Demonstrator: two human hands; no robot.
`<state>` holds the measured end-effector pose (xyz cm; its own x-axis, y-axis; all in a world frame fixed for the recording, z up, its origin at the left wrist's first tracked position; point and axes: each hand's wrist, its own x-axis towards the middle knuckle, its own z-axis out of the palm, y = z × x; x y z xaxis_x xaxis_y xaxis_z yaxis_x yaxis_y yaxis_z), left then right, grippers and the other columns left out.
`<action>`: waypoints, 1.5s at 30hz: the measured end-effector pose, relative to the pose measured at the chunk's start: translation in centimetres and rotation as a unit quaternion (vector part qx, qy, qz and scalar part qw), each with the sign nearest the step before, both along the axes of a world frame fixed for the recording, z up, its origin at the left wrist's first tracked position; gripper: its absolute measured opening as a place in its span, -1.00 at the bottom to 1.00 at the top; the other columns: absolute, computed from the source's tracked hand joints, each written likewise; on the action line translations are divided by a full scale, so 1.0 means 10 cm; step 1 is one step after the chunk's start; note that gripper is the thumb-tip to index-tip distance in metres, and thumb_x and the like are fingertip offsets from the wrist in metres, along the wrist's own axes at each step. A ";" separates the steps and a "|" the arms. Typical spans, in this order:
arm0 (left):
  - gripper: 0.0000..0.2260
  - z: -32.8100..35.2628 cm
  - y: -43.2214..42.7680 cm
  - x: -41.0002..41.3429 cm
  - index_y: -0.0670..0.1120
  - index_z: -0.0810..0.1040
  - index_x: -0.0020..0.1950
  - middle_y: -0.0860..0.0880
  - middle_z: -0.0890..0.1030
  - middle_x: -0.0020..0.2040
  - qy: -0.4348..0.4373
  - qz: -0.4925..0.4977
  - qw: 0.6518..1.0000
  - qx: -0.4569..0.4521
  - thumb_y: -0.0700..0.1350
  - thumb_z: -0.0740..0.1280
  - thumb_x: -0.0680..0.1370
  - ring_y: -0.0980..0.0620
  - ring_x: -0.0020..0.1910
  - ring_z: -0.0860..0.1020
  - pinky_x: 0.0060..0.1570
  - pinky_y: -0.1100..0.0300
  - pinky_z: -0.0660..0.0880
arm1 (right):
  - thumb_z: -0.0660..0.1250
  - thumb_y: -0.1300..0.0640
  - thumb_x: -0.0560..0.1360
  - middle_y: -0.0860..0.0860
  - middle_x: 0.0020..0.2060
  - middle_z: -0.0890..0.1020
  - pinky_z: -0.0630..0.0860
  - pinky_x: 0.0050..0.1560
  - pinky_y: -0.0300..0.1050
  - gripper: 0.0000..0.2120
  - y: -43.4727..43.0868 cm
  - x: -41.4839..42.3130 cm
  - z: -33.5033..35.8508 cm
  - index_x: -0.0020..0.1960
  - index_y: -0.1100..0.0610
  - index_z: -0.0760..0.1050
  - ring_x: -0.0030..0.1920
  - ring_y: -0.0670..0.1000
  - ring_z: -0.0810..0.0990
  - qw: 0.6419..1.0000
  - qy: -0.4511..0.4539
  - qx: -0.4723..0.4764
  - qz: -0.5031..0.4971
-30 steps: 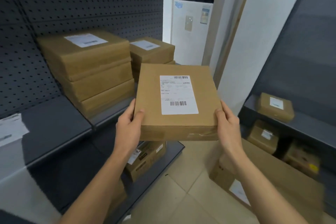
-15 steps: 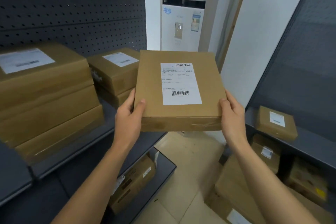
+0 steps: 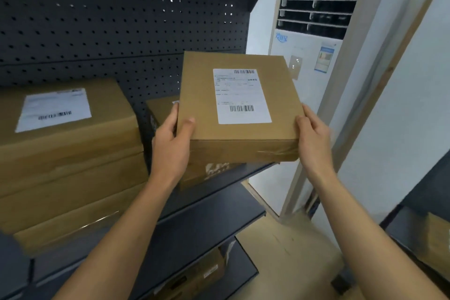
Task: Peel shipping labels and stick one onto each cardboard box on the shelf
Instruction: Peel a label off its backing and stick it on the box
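Both hands hold a flat cardboard box (image 3: 239, 109) above the right end of the dark shelf (image 3: 214, 204), in front of the pegboard back panel (image 3: 121, 31). The left hand (image 3: 171, 146) clasps the box's near left corner, thumb lying on the top face, fingers wrapped along the left side. The right hand (image 3: 314, 136) grips the near right corner, thumb up along the right edge, fingers hidden beneath. Both forearms reach forward and upward from the lower edge of the view, wrists nearly straight. A white shipping label (image 3: 242, 96) with barcodes sits flat on the box's top. Left of the box, a stack of boxes (image 3: 70, 165) rests on the shelf, its top one labelled. Behind the box stands another box (image 3: 162, 111), partly hidden.
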<state>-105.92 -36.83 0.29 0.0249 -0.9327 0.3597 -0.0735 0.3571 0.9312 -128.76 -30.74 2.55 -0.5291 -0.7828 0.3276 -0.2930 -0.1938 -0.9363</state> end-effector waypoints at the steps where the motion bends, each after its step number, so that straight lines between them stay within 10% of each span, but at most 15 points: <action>1: -0.53 0.01 -0.06 -0.01 0.00 0.26 0.57 0.39 0.48 0.26 0.004 0.016 1.000 -0.002 -0.05 0.23 0.66 0.44 0.22 0.44 0.20 0.49 0.35 | 0.05 0.16 0.68 -0.51 -0.24 0.56 0.40 -0.18 -0.56 -0.63 -0.14 -0.03 0.01 -0.02 -0.26 0.48 -0.18 -0.44 0.51 1.000 0.000 0.004 0.015; 7: -0.38 0.04 -0.41 -0.06 0.04 0.30 0.55 0.16 0.49 0.40 0.022 0.117 0.993 -0.001 0.17 0.28 0.51 0.16 0.38 0.45 0.44 0.03 0.35 | 0.08 0.16 0.66 -0.38 -0.09 0.63 0.47 -0.05 -0.41 -0.64 -1.05 -0.24 0.08 0.08 -0.22 0.55 -0.05 -0.33 0.57 0.992 0.008 -0.001 0.123; 9: -0.39 0.08 -0.50 -0.12 0.05 0.29 0.55 0.14 0.49 0.41 0.017 0.158 0.987 0.001 0.17 0.25 0.52 0.15 0.38 0.44 0.43 0.02 0.35 | 0.09 0.14 0.67 -0.46 -0.15 0.58 0.44 -0.07 -0.52 -0.66 -1.30 -0.28 0.15 0.03 -0.28 0.50 -0.10 -0.44 0.54 0.986 0.005 0.002 0.164; 12: -0.42 0.13 -0.60 -0.21 0.05 0.31 0.54 0.15 0.52 0.37 0.010 0.209 0.978 -0.004 0.16 0.23 0.54 0.16 0.35 0.46 0.42 0.04 0.36 | 0.09 0.07 0.65 -0.21 0.14 0.62 0.49 0.19 -0.28 -0.68 -1.66 -0.35 0.21 0.28 -0.14 0.53 0.12 -0.23 0.57 0.976 0.023 0.014 0.218; 18: -0.49 0.12 -0.68 -0.31 0.04 0.25 0.57 0.19 0.45 0.35 -0.002 0.291 0.956 0.033 0.07 0.22 0.63 0.11 0.38 0.41 0.43 0.09 0.31 | 0.10 0.02 0.58 -0.06 0.10 0.68 0.55 0.23 0.11 -0.63 -2.08 -0.38 0.14 0.30 -0.06 0.54 0.10 0.02 0.63 0.952 0.020 0.046 0.301; 25: -0.58 0.14 -0.73 -0.30 0.03 0.36 0.51 0.36 0.49 0.04 -0.014 0.323 0.943 0.075 0.00 0.22 0.63 0.12 0.23 0.48 0.26 0.18 0.37 | 0.13 0.06 0.66 -0.09 -0.02 0.68 0.56 -0.02 -0.05 -0.58 -2.30 -0.31 0.00 0.51 0.05 0.34 -0.05 0.11 0.63 0.947 0.023 0.076 0.311; 29: -0.60 0.16 -0.76 -0.27 0.06 0.43 0.45 0.25 0.56 0.11 -0.014 0.324 0.940 0.104 0.07 0.21 0.61 0.07 0.23 0.49 0.34 0.07 0.38 | 0.10 0.13 0.68 0.11 0.15 0.63 0.45 0.22 0.17 -0.70 -2.22 -0.27 0.07 0.34 -0.06 0.44 0.24 0.31 0.48 0.946 0.018 0.090 0.311; 33: -0.76 0.15 -0.79 -0.23 0.12 0.57 0.19 0.17 0.62 0.05 -0.040 0.313 0.942 0.118 0.07 0.19 0.60 0.09 0.13 0.53 0.21 0.06 0.42 | 0.11 0.08 0.68 -0.11 0.10 0.60 0.42 0.29 0.18 -0.54 -2.30 -0.28 0.04 0.56 0.11 0.23 0.30 0.29 0.45 0.949 0.026 0.108 0.295; 38: -0.81 0.20 -0.83 -0.19 0.09 0.61 0.04 0.11 0.66 -0.06 -0.033 0.303 0.945 0.122 0.05 0.21 0.58 0.03 0.03 0.58 0.19 -0.01 0.47 | 0.12 0.06 0.64 0.07 0.02 0.69 0.62 0.02 0.06 -0.59 -2.43 -0.27 0.01 0.45 0.13 0.40 0.01 0.19 0.66 0.943 0.019 0.146 0.298; 45: -0.49 0.26 -0.74 -0.26 -0.10 0.29 0.55 0.09 0.55 0.27 -0.135 0.382 0.914 -0.013 0.04 0.23 0.63 0.26 0.24 0.50 0.31 0.24 0.36 | 0.16 0.01 0.64 -0.13 -0.27 0.67 0.50 -0.04 -0.05 -0.68 -2.17 -0.28 0.16 -0.10 0.06 0.64 -0.14 0.02 0.62 0.946 -0.069 0.106 0.297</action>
<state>-108.50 -44.20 2.89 0.5729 -0.6712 0.4704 -0.5361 0.1272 0.8345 -131.56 -52.48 4.15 -0.0016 -0.9961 0.0886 -0.0632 -0.0883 -0.9941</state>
